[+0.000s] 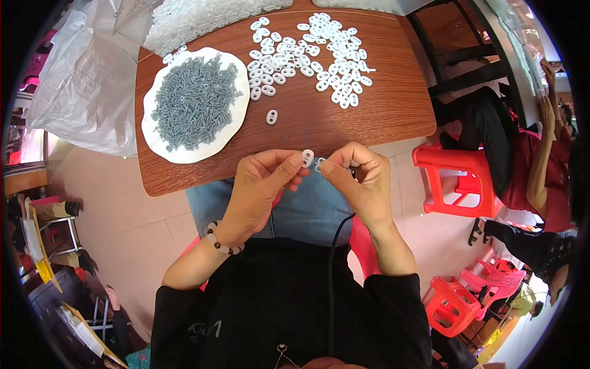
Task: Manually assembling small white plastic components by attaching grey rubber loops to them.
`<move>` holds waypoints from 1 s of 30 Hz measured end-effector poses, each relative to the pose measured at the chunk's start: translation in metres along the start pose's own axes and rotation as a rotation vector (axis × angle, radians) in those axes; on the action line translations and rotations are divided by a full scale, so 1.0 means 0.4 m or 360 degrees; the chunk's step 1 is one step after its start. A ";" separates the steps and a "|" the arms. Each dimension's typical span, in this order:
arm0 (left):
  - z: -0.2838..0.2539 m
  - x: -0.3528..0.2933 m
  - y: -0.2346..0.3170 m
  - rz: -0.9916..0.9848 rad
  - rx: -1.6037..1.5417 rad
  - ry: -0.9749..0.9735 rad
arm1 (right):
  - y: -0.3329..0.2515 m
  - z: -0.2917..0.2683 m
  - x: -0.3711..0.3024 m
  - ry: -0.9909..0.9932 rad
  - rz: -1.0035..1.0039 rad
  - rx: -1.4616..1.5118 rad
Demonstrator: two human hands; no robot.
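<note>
Between the thumb and fingers of my left hand (258, 187) is a white oval plastic piece with two holes (307, 158). Close beside it, my right hand (366, 184) pinches a small whitish piece (319, 164), partly covered by the fingertips. A little blue-grey shows between the two; whether they are joined I cannot tell. Both hands are over my lap at the table's near edge. A single white two-hole piece (271, 117) lies on the wooden table (393, 111) just beyond them. Farther back, many more white pieces (341, 58) are scattered.
On the table's left stands a white scalloped plate (149, 132) heaped with small blue-grey cylindrical pieces (193, 101). A clear bag of white pieces (196, 21) sits at the back. Plastic sheeting (86, 92) hangs on the left. A red stool (455, 178) and a seated person are on the right.
</note>
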State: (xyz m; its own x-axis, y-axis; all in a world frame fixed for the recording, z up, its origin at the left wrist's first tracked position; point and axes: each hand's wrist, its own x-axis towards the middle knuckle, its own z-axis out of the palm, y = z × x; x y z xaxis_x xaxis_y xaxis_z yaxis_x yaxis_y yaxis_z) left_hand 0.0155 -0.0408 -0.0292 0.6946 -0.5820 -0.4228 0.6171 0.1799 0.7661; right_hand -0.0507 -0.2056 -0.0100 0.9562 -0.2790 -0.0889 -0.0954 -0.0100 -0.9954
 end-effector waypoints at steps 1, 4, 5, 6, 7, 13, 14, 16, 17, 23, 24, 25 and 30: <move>0.003 -0.002 0.000 0.0046 0.0049 0.0004 | -0.003 0.000 -0.001 0.0001 0.0008 -0.0044; 0.008 -0.007 -0.003 0.0145 0.0138 -0.0001 | 0.002 0.002 -0.003 -0.0002 -0.0006 -0.0095; 0.009 -0.008 -0.005 0.0196 0.0179 -0.0012 | 0.005 0.003 -0.003 -0.0005 -0.0028 -0.0102; 0.009 -0.010 -0.005 0.0197 0.0177 -0.0012 | 0.004 0.004 -0.004 -0.0006 -0.0027 -0.0103; 0.010 -0.011 -0.004 0.0212 0.0236 -0.0020 | 0.003 0.005 -0.005 -0.0018 -0.0004 -0.0070; 0.012 -0.022 0.019 0.0225 0.0336 -0.0065 | 0.006 0.002 -0.002 -0.0165 0.0008 0.0128; 0.013 -0.026 0.025 0.0207 0.0332 -0.0086 | 0.004 0.002 -0.001 -0.0207 0.0002 0.0240; 0.014 -0.033 0.032 0.0199 0.0327 -0.0104 | -0.008 -0.006 0.000 -0.0275 -0.0008 0.0213; 0.015 -0.036 0.035 0.0187 0.0331 -0.0131 | -0.012 -0.009 0.001 -0.0331 -0.0021 0.0191; 0.012 -0.041 0.042 0.0161 0.0319 -0.0192 | 0.006 -0.019 0.012 -0.0547 -0.0250 0.0059; 0.011 -0.040 0.044 0.0164 0.0309 -0.0186 | 0.002 -0.015 0.013 -0.0556 -0.0245 0.0053; 0.009 -0.039 0.046 0.0155 0.0315 -0.0218 | -0.003 -0.010 0.012 -0.0568 -0.0235 0.0104; 0.010 -0.038 0.056 0.0167 0.0330 -0.0270 | 0.017 -0.017 0.022 -0.0658 -0.0343 0.0037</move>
State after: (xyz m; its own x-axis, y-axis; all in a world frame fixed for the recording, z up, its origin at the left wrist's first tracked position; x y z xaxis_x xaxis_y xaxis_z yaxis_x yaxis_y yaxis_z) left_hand 0.0171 -0.0311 -0.0037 0.6681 -0.6964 -0.2621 0.4441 0.0906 0.8914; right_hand -0.0447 -0.2148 -0.0173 0.9841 0.1331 0.1174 0.1189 -0.0031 -0.9929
